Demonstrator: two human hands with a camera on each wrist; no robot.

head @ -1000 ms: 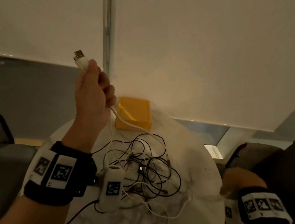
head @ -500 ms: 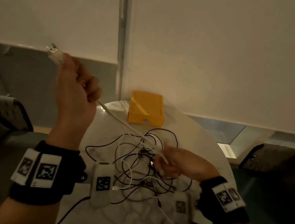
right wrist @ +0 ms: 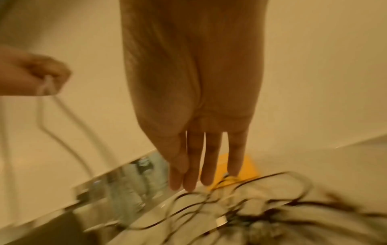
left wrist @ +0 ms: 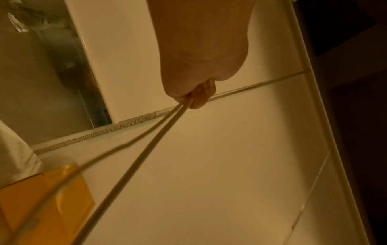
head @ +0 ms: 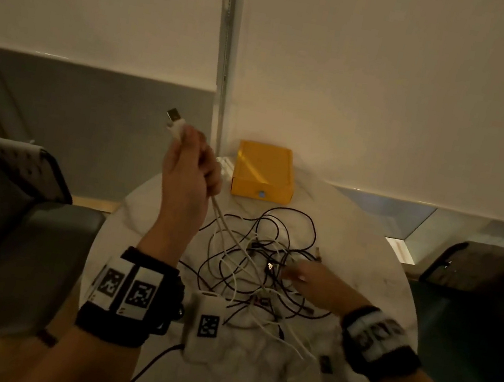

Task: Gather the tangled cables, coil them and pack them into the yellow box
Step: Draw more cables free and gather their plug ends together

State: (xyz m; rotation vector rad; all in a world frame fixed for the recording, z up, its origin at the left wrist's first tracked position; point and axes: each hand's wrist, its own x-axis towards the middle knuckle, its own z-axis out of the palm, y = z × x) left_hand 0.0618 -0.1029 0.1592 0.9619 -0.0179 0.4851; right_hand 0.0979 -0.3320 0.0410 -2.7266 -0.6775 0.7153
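My left hand (head: 189,160) is raised above the table's left side and grips a white cable (head: 229,237) just below its USB plug (head: 173,117). Two strands of the white cable (left wrist: 146,147) run down from my left fist (left wrist: 195,99) to the tangle of black and white cables (head: 265,260) on the round white table (head: 368,243). My right hand (head: 291,274) lies low over the tangle. Its fingers (right wrist: 194,165) are straight and together just above the black cables (right wrist: 272,182), holding nothing. The open yellow box (head: 263,172) stands at the table's far edge.
A dark chair (head: 6,216) stands to the left of the table and another (head: 474,311) to the right. Behind the yellow box is a window with white blinds and a vertical frame post (head: 223,52). White wrist cameras (head: 204,326) hang over the table's near side.
My right hand came from beyond the table's right edge, pinched the white cable half a second ago, and now hangs over the tangle with straight fingers. My left hand keeps the plug end raised.
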